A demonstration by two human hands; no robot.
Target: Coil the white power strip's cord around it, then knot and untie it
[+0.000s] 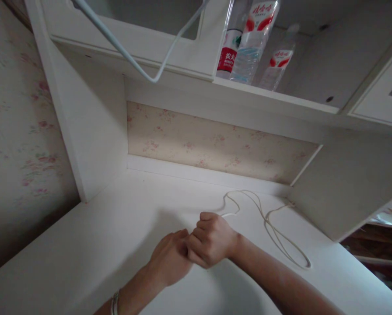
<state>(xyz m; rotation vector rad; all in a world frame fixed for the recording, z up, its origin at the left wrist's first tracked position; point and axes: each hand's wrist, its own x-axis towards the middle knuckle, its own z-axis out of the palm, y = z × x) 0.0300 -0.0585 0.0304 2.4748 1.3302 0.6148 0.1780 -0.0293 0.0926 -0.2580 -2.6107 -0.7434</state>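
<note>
My right hand (211, 240) is closed in a fist above the white desktop, its knuckles turned up. A thin white cable (270, 221) lies in loose loops to the right, and one stretch of it runs up to this fist and disappears there. My left hand (171, 260), with a bracelet (115, 302) on its wrist, is closed too and meets the right hand at the fingers. What lies between the two hands is hidden by the fingers.
The white desktop (124, 218) is bounded by side panels (94, 118) and a low back ledge. Overhead, a shelf (281, 98) carries plastic bottles (250, 48) near its front edge. A thicker white cord (155, 78) dangles in front of the upper cabinet. Floral wallpaper (196, 144) shows behind.
</note>
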